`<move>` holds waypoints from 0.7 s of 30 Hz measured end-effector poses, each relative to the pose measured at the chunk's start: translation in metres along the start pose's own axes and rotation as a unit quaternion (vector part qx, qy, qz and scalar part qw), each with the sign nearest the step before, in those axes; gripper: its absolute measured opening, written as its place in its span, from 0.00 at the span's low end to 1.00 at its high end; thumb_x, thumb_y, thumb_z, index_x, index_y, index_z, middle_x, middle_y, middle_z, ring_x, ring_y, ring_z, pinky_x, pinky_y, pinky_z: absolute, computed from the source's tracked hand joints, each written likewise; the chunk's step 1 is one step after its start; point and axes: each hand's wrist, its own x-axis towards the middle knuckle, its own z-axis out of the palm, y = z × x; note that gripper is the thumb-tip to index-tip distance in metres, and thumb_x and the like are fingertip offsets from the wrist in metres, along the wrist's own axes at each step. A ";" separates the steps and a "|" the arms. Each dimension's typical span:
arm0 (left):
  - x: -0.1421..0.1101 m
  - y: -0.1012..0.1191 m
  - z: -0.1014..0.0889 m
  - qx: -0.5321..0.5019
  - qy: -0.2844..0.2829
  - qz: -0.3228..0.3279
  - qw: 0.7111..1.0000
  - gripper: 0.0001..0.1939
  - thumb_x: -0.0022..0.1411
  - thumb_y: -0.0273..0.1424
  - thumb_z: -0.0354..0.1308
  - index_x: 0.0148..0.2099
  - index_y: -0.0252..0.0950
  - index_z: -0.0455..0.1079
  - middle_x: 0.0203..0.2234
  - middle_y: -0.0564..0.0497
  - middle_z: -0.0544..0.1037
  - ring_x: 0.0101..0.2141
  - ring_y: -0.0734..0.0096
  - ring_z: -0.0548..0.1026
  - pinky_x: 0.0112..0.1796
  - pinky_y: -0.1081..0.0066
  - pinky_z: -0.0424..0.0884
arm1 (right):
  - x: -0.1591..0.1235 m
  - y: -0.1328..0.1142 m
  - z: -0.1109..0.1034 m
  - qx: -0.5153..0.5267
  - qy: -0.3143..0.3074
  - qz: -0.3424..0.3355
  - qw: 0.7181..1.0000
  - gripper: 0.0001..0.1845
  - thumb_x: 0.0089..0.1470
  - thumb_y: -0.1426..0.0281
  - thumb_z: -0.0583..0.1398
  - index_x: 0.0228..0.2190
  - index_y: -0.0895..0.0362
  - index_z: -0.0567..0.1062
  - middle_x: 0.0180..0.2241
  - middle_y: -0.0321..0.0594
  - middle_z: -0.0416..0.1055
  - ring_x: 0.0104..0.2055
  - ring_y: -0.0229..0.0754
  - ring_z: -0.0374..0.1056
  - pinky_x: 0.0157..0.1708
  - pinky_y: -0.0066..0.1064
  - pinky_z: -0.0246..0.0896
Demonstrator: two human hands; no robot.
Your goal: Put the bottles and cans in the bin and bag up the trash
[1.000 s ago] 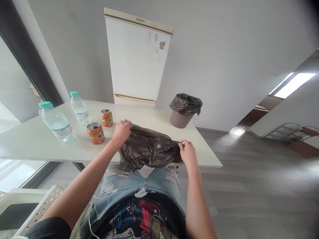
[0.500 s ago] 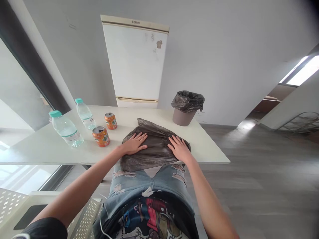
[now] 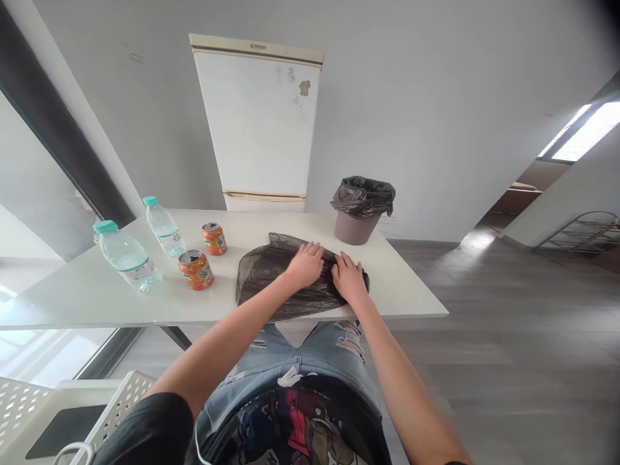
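Observation:
A dark grey plastic bag (image 3: 264, 274) lies spread flat on the white table (image 3: 77, 290), reaching its near edge. My left hand (image 3: 305, 263) rests on the bag's right part with fingers stretched out flat. My right hand (image 3: 347, 278) lies flat beside it, also pressing on the bag near its right end. Both hands are side by side, almost touching.
Two orange cans (image 3: 196, 269) (image 3: 214, 238) and two water bottles (image 3: 126, 254) (image 3: 163, 226) stand on the table's left half. A small bin lined with a dark bag (image 3: 362, 210) stands at the far right. A white fridge (image 3: 259, 123) is behind the table. A white perforated chair (image 3: 58, 413) is at lower left.
The hands let go of the bag's ends and laid it flat. My left hand then slid right across the bag to lie next to my right hand.

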 end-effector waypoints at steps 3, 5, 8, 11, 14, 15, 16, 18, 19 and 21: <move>0.023 0.022 0.031 -0.029 -0.095 0.025 0.995 0.33 0.78 0.37 0.35 0.78 0.27 0.49 0.75 0.38 0.53 0.75 0.47 0.48 0.71 0.47 0.47 | 0.002 0.004 0.003 -0.020 -0.116 -0.018 0.993 0.34 0.72 0.65 0.41 0.73 0.65 0.54 0.75 0.56 0.47 0.77 0.58 0.44 0.72 0.62 0.40; 0.028 0.015 0.041 -0.039 -0.131 0.017 0.990 0.33 0.79 0.42 0.34 0.78 0.33 0.50 0.76 0.42 0.53 0.75 0.47 0.48 0.71 0.45 0.47 | 0.001 0.009 0.004 -0.034 -0.162 -0.031 0.986 0.35 0.73 0.62 0.40 0.75 0.63 0.49 0.76 0.51 0.45 0.78 0.53 0.40 0.74 0.58 0.35; 0.021 -0.018 0.039 -0.034 -0.138 -0.019 0.990 0.34 0.78 0.46 0.36 0.78 0.37 0.51 0.76 0.44 0.50 0.75 0.46 0.46 0.71 0.42 0.43 | -0.001 0.016 0.005 -0.056 -0.178 -0.016 0.982 0.36 0.73 0.58 0.36 0.75 0.57 0.50 0.77 0.41 0.41 0.79 0.47 0.38 0.76 0.53 0.32; 0.005 -0.066 0.021 -0.014 -0.140 -0.082 0.987 0.36 0.77 0.47 0.37 0.78 0.35 0.50 0.77 0.40 0.47 0.75 0.44 0.45 0.70 0.41 0.41 | -0.001 0.019 0.007 -0.060 -0.179 0.001 0.982 0.37 0.73 0.57 0.34 0.75 0.55 0.50 0.77 0.36 0.39 0.79 0.44 0.37 0.76 0.52 0.30; -0.012 -0.111 -0.002 0.012 -0.140 -0.142 0.980 0.36 0.77 0.46 0.39 0.78 0.33 0.50 0.76 0.38 0.48 0.75 0.44 0.46 0.70 0.42 0.44 | -0.002 0.019 0.010 -0.045 -0.184 0.011 0.982 0.37 0.73 0.55 0.33 0.76 0.53 0.49 0.77 0.32 0.37 0.79 0.43 0.35 0.76 0.52 0.28; -0.016 -0.123 -0.010 0.022 -0.137 -0.163 0.977 0.35 0.77 0.45 0.40 0.78 0.33 0.50 0.76 0.37 0.49 0.75 0.42 0.48 0.70 0.41 0.45 | -0.002 0.019 0.010 -0.042 -0.184 0.016 0.982 0.37 0.72 0.55 0.33 0.76 0.53 0.49 0.77 0.31 0.36 0.79 0.43 0.35 0.76 0.52 0.28; -0.019 -0.133 -0.018 0.032 -0.130 -0.185 0.974 0.35 0.77 0.44 0.41 0.77 0.31 0.51 0.75 0.34 0.51 0.74 0.39 0.49 0.69 0.39 0.47 | -0.002 0.019 0.010 -0.041 -0.184 0.021 0.982 0.37 0.72 0.55 0.33 0.76 0.52 0.49 0.77 0.31 0.36 0.79 0.43 0.35 0.76 0.52 0.27; -0.021 -0.143 -0.032 0.053 -0.105 -0.225 0.967 0.34 0.76 0.41 0.42 0.76 0.26 0.53 0.74 0.28 0.53 0.73 0.34 0.51 0.67 0.36 0.50 | -0.003 0.018 0.007 -0.038 -0.180 0.039 0.982 0.37 0.72 0.55 0.33 0.75 0.53 0.49 0.77 0.32 0.37 0.79 0.44 0.35 0.76 0.53 0.27; -0.021 -0.143 -0.039 0.063 -0.088 -0.237 0.965 0.33 0.76 0.39 0.43 0.75 0.25 0.54 0.73 0.26 0.54 0.73 0.33 0.51 0.66 0.36 0.50 | -0.004 0.016 0.006 -0.036 -0.176 0.056 0.982 0.37 0.72 0.55 0.34 0.75 0.53 0.50 0.77 0.33 0.38 0.79 0.45 0.35 0.76 0.54 0.28; -0.020 -0.132 -0.051 0.079 -0.049 -0.248 0.964 0.30 0.76 0.37 0.43 0.73 0.24 0.58 0.73 0.26 0.55 0.73 0.34 0.51 0.67 0.38 0.50 | -0.006 0.010 0.004 -0.033 -0.158 0.118 0.980 0.38 0.72 0.56 0.35 0.75 0.56 0.50 0.77 0.39 0.38 0.79 0.51 0.35 0.75 0.58 0.29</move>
